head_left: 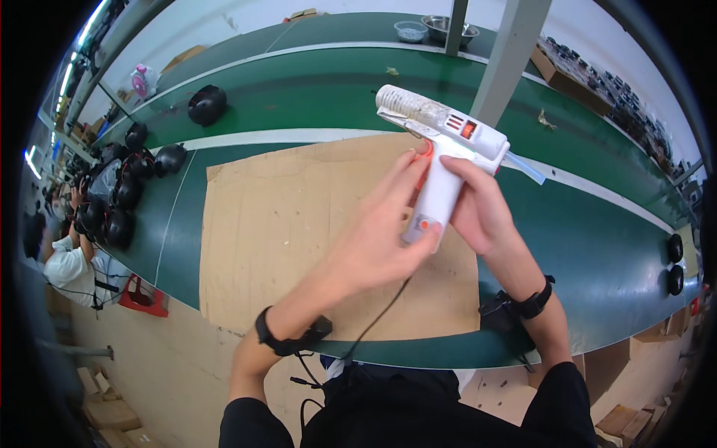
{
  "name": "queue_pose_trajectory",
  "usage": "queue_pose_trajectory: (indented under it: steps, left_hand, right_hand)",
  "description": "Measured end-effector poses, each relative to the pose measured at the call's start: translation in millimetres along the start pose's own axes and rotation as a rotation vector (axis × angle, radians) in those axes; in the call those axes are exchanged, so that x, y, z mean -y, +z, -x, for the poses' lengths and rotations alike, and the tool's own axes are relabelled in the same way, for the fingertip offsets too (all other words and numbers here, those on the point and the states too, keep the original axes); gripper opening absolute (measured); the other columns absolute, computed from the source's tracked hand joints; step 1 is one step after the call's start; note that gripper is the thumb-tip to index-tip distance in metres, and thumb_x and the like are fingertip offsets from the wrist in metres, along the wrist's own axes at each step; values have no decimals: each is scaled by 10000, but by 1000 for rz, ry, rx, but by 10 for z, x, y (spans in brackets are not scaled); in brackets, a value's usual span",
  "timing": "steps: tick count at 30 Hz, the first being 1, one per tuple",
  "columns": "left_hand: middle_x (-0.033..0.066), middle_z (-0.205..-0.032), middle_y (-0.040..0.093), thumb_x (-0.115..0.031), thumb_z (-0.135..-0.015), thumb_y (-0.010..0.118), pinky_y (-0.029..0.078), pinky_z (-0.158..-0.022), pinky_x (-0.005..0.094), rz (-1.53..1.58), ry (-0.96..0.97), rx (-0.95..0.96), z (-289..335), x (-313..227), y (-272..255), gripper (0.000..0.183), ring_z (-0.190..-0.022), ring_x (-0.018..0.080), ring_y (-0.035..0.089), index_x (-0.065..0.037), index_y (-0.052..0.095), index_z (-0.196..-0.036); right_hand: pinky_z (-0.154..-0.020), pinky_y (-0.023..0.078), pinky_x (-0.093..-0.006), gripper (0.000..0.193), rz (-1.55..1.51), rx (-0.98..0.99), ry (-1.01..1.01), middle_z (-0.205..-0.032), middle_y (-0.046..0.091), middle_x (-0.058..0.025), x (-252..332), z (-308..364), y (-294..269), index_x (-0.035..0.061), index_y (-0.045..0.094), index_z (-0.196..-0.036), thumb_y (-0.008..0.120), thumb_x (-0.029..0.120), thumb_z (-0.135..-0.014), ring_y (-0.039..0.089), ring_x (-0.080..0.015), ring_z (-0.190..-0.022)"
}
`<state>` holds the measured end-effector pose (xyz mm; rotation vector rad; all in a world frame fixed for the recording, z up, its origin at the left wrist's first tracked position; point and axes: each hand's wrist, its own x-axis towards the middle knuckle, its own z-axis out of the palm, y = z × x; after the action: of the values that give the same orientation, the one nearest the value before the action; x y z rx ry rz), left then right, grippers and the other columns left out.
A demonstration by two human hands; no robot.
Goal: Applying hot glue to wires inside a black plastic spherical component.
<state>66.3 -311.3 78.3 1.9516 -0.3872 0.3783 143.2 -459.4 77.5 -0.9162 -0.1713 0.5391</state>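
A white hot glue gun (441, 183) with an orange trigger is held up over a sheet of cardboard (269, 231). Its nozzle end points to the upper left, and a translucent bluish glue stick (526, 167) sticks out of its back. My left hand (381, 224) has its fingers at the trigger and its thumb low on the handle, near a small orange button. From the other side my right hand (482, 209) grips the handle, thumb along its upper part. A black cord (379, 317) runs down from below my hands toward my body.
Glossy black rounded shells (123, 190) crowd the bench's left end; another shell (208, 105) lies on the green belt (314, 89) beyond. A grey post (515, 56) rises behind the glue gun. Bowls (411, 31) stand at the back. A person in white (71, 265) sits at far left.
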Motion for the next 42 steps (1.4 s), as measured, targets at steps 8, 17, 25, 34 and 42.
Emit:
queue_pose_trajectory:
  steps: [8, 17, 25, 34, 42]
  left_hand:
    - [45, -893, 661, -182, -936, 578, 490, -645, 241, -215, -651, -29, 59, 1055, -2124, 337, -738, 108, 613, 2, 594, -1217]
    - [-85, -633, 465, -185, -946, 603, 257, -438, 182, -80, -541, -728, 608, 2508, -2642, 159, -516, -4, 372, -41, 657, -986]
    - [-71, -646, 505, -158, -949, 595, 271, -476, 193, -106, -543, -705, 592, 2488, -2671, 162, -544, 6, 396, -11, 660, -966]
    - [-73, -630, 490, -194, -941, 602, 257, -443, 198, -92, -578, -692, 599, 2504, -2705, 182, -520, 9, 386, -29, 671, -972]
    - [-67, -639, 499, -194, -933, 609, 280, -453, 202, -58, -578, -686, 605, 2493, -2709, 184, -536, 12, 399, -27, 671, -980]
  right_hand:
    - [-369, 486, -327, 480, -265, 405, 220, -972, 630, -298, 198, -254, -490, 17, 581, -968, 371, 448, -1003, 595, -262, -469]
    - [-322, 438, -316, 512, -289, 460, 210, -983, 599, -320, 59, -246, -553, -7, 562, -953, 321, 441, -1008, 535, -254, -409]
    - [-362, 475, -293, 376, 219, 196, 228, -892, 643, -279, 117, -174, -359, -14, 547, -1018, 483, 354, -976, 573, -231, -440]
    - [-419, 483, -259, 325, 660, 70, 215, -850, 673, -183, 91, -74, 19, -21, 518, -1084, 582, 257, -928, 581, -146, -488]
    - [-446, 472, -272, 322, 1055, 102, 212, -808, 661, -136, 158, -218, 97, -45, 533, -1070, 579, 238, -924, 585, -138, -491]
